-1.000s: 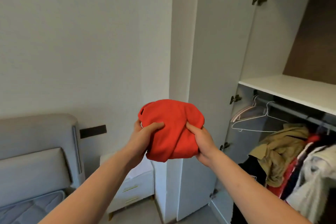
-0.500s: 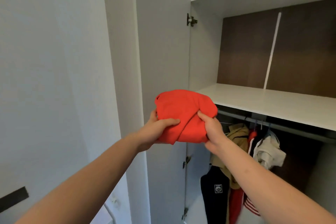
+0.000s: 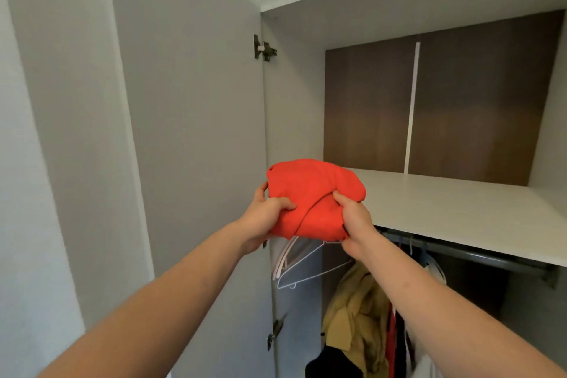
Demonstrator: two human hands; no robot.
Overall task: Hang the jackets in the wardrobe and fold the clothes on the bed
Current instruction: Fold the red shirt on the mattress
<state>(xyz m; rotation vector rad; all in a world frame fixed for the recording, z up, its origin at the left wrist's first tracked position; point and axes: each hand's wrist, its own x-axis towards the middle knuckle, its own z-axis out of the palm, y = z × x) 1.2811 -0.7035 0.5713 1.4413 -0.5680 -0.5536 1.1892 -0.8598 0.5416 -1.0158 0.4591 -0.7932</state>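
Head view: you've got the folded red garment [image 3: 313, 193] gripped in both hands, held up at the near left edge of the wardrobe shelf [image 3: 445, 209]. Your left hand [image 3: 264, 218] holds its left side w/ thumb on top & fingers curled under; your right hand [image 3: 352, 221] pinches the right side, thumb pressed into the cloth. The bundle's far part overlaps the shelf edge; can't tell if it touches. Below the shelf, on the rail [image 3: 478, 256]: white hangers [image 3: 302, 264] left, tan jacket [image 3: 359, 313] & other clothes right. Door [image 3: 190, 132] open on left.
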